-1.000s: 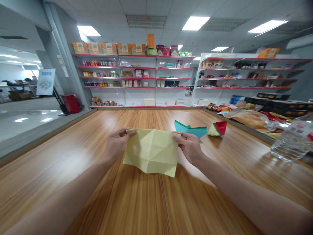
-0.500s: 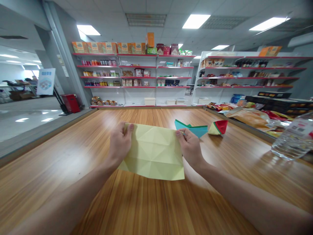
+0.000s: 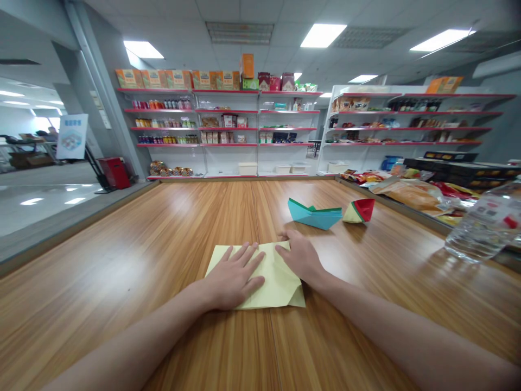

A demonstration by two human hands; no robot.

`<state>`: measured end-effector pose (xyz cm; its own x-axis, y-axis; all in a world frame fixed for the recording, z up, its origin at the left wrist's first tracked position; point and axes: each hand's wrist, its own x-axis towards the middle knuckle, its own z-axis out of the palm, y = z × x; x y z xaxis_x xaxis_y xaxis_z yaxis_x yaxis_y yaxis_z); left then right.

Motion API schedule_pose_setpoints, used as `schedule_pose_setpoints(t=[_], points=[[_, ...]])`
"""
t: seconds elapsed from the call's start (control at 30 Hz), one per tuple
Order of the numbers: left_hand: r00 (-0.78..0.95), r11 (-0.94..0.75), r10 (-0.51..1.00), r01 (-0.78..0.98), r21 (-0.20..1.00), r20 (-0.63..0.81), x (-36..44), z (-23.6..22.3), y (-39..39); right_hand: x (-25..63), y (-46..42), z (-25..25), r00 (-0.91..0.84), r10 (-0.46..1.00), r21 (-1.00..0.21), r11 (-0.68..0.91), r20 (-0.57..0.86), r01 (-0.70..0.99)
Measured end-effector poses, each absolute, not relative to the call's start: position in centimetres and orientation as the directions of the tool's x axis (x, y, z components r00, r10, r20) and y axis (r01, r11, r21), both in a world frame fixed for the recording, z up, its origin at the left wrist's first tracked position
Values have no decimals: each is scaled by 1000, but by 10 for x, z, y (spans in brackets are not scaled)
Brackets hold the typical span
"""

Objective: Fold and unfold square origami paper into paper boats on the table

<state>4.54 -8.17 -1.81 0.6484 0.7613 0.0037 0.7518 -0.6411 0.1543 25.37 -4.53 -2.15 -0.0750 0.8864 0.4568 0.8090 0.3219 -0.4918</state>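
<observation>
A pale yellow sheet of paper [image 3: 271, 279] lies on the wooden table in front of me, with crease lines and a bent lower right corner. My left hand [image 3: 234, 277] rests flat on its left half, fingers spread. At the upper right edge of the sheet is my right hand [image 3: 303, 258], its thumb on the paper and its curled fingers beyond the edge; it hides that corner. Past my right hand stands a blue folded paper boat [image 3: 315, 215] with a green rim. Beside the boat sits a small red, green and yellow folded paper piece [image 3: 359, 210].
A clear plastic bottle [image 3: 482, 225] stands at the table's right side. Snack packets [image 3: 411, 193] and black boxes [image 3: 464, 174] lie beyond the right edge. Stocked shelves [image 3: 228, 127] line the back, and a sign [image 3: 72, 137] stands at the left.
The paper has come down from between my two raised hands onto the table. My left hand has let go of its edge and flattened on top; my right hand remains at its right side.
</observation>
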Motion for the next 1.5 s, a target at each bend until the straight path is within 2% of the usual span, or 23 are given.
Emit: schedule_pose_setpoints(t=[0.1, 0.17, 0.23, 0.27, 0.33, 0.47, 0.67, 0.93, 1.03, 1.17, 1.23, 1.33, 1.5], points=[[647, -643, 762, 751, 152, 30, 46, -18, -81, 246, -57, -11, -190, 747, -345, 496, 637, 797], [655, -656, 753, 742, 138, 55, 47, -19, -81, 236, -68, -6, -385, 664, -272, 665, 642, 695], [667, -670, 742, 734, 114, 66, 48, -21, -81, 225, -77, -6, -601, 593, -222, 786, 536, 578], [672, -674, 738, 732, 101, 62, 48, -22, -80, 221, -81, -8, -694, 574, -215, 814, 435, 539], [676, -678, 735, 730, 83, 52, 48, -23, -79, 217, -84, -15, -750, 591, -225, 807, 298, 547], [684, -685, 728, 723, 85, 45, 45, -24, -75, 222, -79, -24, -707, 688, -271, 720, 162, 639], [708, -710, 704, 697, 100, 57, 41, -21, -70, 231, -71, -20, -722, 685, -246, 718, 90, 651], [504, -506, 862, 845, 175, 59, 26, -27, -54, 240, -68, -14, -676, 737, -245, 657, 9, 713], [458, -463, 886, 874, 149, 66, 22, -26, -53, 239, -69, -11, -670, 742, -240, 652, 8, 719], [444, -455, 875, 891, 10, 194, 35, -23, -68, 237, -70, -13, -640, 767, -226, 632, 42, 742], [473, -479, 856, 878, -25, 207, 47, -24, -77, 237, -69, -17, -610, 790, -217, 608, 66, 764], [478, -486, 870, 873, 48, 121, 57, -26, -84, 239, -66, -24, -554, 826, -207, 563, 107, 800], [535, -537, 843, 824, 181, 61, 43, -23, -74, 239, -66, -24, -479, 855, -174, 512, 199, 841]])
